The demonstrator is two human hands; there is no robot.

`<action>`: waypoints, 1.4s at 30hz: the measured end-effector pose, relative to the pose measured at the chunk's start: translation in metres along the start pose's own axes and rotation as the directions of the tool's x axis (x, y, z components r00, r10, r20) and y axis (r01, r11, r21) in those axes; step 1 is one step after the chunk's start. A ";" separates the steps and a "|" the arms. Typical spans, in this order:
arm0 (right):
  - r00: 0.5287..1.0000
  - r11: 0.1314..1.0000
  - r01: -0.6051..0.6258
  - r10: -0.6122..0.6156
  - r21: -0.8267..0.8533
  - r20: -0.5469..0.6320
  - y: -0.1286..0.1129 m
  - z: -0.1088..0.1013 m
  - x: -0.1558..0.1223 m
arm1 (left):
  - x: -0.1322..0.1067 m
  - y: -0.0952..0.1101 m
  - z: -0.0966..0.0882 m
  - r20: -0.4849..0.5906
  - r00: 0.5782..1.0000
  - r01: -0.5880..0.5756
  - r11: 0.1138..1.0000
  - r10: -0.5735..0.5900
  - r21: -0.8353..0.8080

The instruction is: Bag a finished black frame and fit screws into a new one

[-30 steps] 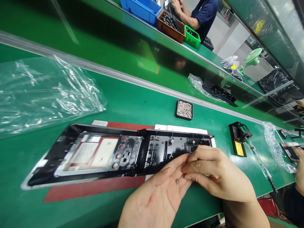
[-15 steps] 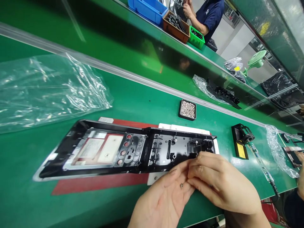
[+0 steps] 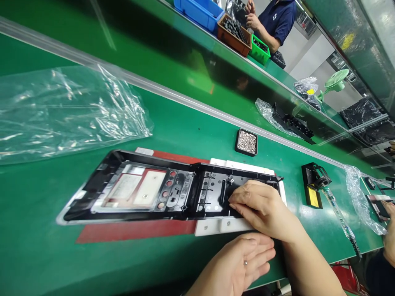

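A long black plastic housing (image 3: pixel 189 193) lies open side up, with posts and ribs inside. My right hand (image 3: pixel 259 207) is over its right section, fingertips pinched together low beside a slot. Whatever sits between those fingertips is hidden. Below the housing's near edge, my left hand (image 3: pixel 237 263) is turned palm up with fingers stretched out. One tiny metal insert (image 3: pixel 245 263) rests loose on it near the base of the fingers. A small black tray (image 3: pixel 247 142) full of similar shiny metal pieces stands behind the housing.
Under the housing are a red sheet (image 3: pixel 135 232) and a white fixture (image 3: pixel 212 227). A clear plastic bag (image 3: pixel 70 111) lies left. To the right stand a soldering iron holder (image 3: pixel 311 185) and an iron with its cord (image 3: pixel 341 218). Another person (image 3: pixel 271 24) works beyond the divider.
My right hand has left my left palm and moved left and up into the housing. My left hand has dropped down and right, the small metal piece still on it. The view has shifted slightly.
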State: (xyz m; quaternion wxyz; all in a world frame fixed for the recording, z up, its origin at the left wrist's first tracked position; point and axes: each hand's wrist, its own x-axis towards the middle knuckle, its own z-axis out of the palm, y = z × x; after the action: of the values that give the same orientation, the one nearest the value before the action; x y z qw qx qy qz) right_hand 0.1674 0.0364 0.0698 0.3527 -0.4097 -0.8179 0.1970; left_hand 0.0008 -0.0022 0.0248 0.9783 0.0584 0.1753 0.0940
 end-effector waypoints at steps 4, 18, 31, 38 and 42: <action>1.000 1.000 -0.007 0.007 -0.002 0.010 0.002 -0.002 -0.001 | 0.000 0.000 0.002 -0.009 1.000 -0.005 1.000 0.005 0.012; 1.000 0.999 -0.009 0.008 -0.053 -0.019 -0.003 -0.011 -0.004 | -0.002 0.005 0.005 0.009 0.997 -0.078 0.996 0.078 -0.040; 0.994 0.998 -0.030 0.024 0.057 0.102 -0.043 -0.027 -0.008 | -0.005 0.036 0.032 0.202 0.934 -0.244 0.938 0.295 -0.244; 0.988 0.996 -0.088 0.086 0.006 0.124 -0.043 -0.023 -0.014 | -0.006 0.039 0.036 0.182 0.938 -0.252 0.940 0.296 -0.230; 0.985 0.992 -0.084 0.098 -0.099 0.142 -0.050 -0.020 -0.011 | -0.010 0.040 0.037 0.125 0.951 -0.255 0.945 0.284 -0.206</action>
State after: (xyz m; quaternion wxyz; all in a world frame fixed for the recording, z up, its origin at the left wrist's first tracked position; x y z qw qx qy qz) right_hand 0.1606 -0.0014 0.1093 0.2628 -0.4469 -0.8303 0.2046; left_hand -0.0019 0.0315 0.0686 0.9678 -0.0033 0.0805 0.2386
